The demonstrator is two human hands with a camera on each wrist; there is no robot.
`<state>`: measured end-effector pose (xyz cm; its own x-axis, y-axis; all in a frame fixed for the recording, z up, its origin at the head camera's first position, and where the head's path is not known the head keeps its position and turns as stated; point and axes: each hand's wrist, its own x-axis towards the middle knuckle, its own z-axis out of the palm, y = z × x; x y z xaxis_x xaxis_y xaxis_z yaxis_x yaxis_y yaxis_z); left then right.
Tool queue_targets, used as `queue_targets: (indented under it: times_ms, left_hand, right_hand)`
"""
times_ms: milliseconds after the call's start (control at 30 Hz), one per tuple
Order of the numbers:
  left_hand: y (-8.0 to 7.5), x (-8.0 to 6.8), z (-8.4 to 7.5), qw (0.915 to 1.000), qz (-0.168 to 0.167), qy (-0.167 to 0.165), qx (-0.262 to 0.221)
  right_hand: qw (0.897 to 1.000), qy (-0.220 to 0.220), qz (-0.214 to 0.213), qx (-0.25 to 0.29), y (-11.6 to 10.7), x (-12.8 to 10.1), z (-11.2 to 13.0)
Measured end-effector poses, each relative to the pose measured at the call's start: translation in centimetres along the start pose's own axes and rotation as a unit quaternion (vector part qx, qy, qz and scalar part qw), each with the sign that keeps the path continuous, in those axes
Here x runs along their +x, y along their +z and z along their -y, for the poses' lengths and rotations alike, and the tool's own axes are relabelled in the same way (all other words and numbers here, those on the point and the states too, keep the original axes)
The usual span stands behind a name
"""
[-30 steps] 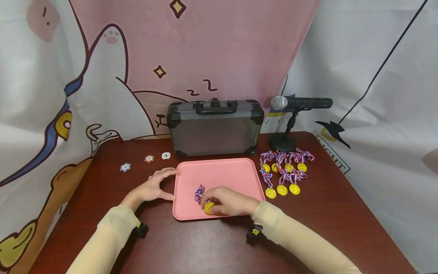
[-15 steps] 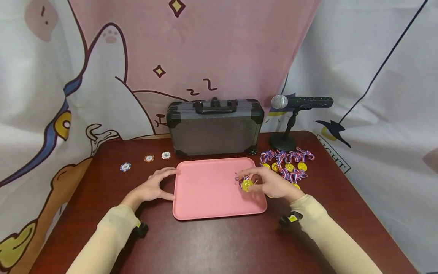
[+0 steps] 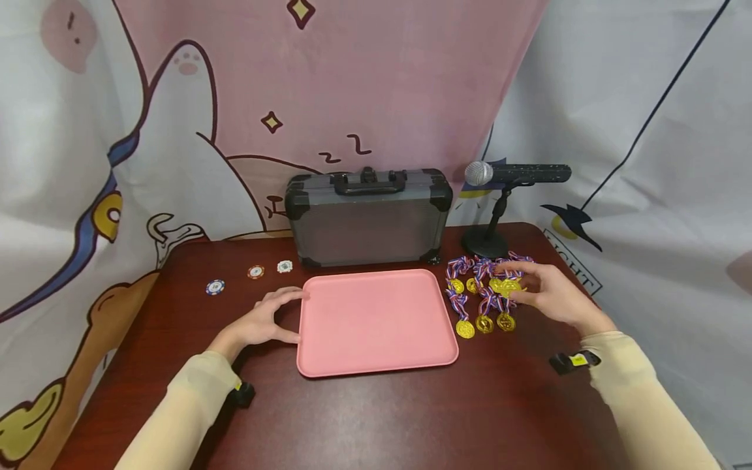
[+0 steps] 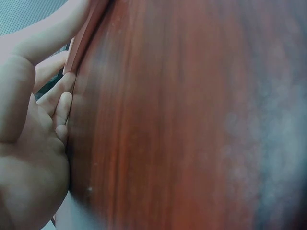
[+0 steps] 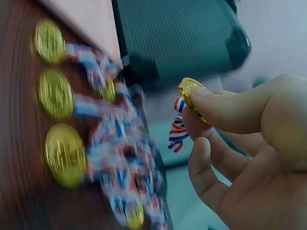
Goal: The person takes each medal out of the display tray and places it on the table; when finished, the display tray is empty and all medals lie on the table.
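My right hand (image 3: 558, 299) is above the medals at the table's right side, pinching a gold medal (image 5: 185, 87) between thumb and fingers. A red, white and blue ribbon (image 5: 178, 132) hangs from that medal in the right wrist view. Below it lie several more gold medals (image 3: 465, 328) with striped ribbons, bunched in rows; some are partly hidden by the hand. My left hand (image 3: 255, 324) rests at the left edge of the pink tray (image 3: 376, 326), thumb and fingers spread, the tips touching the rim. Nothing lies on the tray.
Behind the tray stands a grey case (image 3: 370, 228) with black corners. A microphone (image 3: 517, 173) on a black stand (image 3: 485, 241) is at the back right, close behind the medals. Poker chips (image 3: 256, 272) lie at the back left. A printed cloth hangs behind the table.
The right hand has picked the medal up from the tray and carried it right, over the other medals. My left hand has stayed at the tray's edge.
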<state>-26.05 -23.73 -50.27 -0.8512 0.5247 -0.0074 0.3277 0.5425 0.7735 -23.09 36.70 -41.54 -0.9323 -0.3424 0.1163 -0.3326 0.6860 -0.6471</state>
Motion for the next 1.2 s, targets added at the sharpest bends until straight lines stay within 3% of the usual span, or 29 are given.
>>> queue_targets:
  times_ms: [233, 500, 900, 1200]
  left_hand:
    - [0.0, 0.0, -0.2, 1.0000, 0.001, -0.001, -0.006]
    - [-0.2, -0.1, -0.2, 1.0000, 0.004, 0.003, -0.008]
    - [0.1, 0.2, 0.2, 1.0000, 0.003, -0.002, 0.001]
    - [0.1, 0.1, 0.0, 1.0000, 0.005, -0.005, -0.003]
  right_hand:
    - [0.998, 0.027, -0.018, -0.059, -1.9, -2.4, -3.5]
    - [0.993, 0.032, 0.024, -0.113, 0.1, -3.7, -6.1]
    - [0.980, -0.004, 0.035, -0.197, 1.2, -3.2, -5.6]
    - [0.975, -0.012, 0.042, -0.218, 1.2, -3.2, -5.2]
